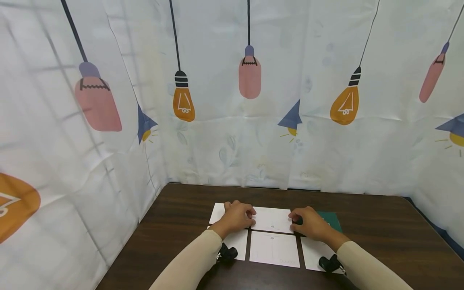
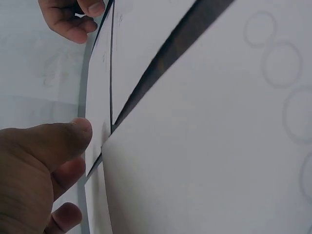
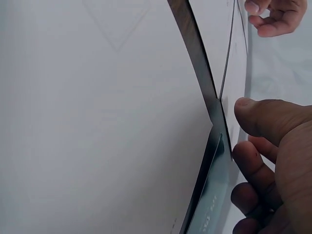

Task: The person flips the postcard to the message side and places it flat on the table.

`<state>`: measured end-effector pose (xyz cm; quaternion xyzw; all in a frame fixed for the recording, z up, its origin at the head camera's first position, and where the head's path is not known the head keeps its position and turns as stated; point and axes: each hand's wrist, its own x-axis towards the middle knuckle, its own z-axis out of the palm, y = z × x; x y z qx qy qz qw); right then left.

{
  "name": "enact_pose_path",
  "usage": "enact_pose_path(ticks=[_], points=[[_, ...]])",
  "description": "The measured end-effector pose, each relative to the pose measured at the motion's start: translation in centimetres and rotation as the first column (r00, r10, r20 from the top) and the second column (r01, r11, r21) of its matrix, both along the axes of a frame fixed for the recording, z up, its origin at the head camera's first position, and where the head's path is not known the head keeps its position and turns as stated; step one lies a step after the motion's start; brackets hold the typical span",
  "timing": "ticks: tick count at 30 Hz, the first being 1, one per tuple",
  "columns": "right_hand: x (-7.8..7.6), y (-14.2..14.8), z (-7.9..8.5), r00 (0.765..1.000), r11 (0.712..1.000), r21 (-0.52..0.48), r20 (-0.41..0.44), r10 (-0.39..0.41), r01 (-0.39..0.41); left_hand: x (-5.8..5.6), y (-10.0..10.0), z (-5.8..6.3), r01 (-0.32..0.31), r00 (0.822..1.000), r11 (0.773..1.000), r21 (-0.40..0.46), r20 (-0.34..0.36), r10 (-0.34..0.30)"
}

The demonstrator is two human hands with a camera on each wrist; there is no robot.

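Note:
White cards lie on the table in two rows. My left hand (image 1: 236, 217) is over the back left card (image 1: 216, 212), its fingertips at the left edge of the back middle card (image 1: 272, 220). At that card's right edge is my right hand (image 1: 311, 222), thumb and fingers loosely bent and apart. A green card (image 1: 330, 220) lies partly hidden behind the right hand. In the right wrist view, nothing shows between the right thumb (image 3: 261, 114) and fingers. Faint circles mark the front left card (image 2: 209, 146); a faint diamond marks the front right card (image 3: 107, 107).
The front middle card (image 1: 274, 249) lies between the two forearms. Beneath everything is a dark brown wooden table (image 1: 174, 225). A white curtain (image 1: 224, 149) printed with lamps hangs behind and to the left. Each wrist wears a small black camera (image 1: 227, 252).

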<state>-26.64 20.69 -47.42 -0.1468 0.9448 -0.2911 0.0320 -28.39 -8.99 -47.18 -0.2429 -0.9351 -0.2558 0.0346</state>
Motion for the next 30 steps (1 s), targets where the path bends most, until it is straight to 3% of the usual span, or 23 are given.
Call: enact_pose_path(ticks=[23, 30], points=[[1.2, 3.7, 0.8, 0.999, 0.998, -0.050, -0.037, 0.034, -0.036, 1.1, 3.3, 1.0, 0.072, 0.997, 0.997, 0.001, 0.040, -0.072], [1.4, 4.6, 0.7, 0.996, 0.999, -0.017, -0.076, 0.036, -0.037, 1.0, 4.6, 0.9, 0.081, 0.996, 0.997, -0.019, 0.040, -0.080]])
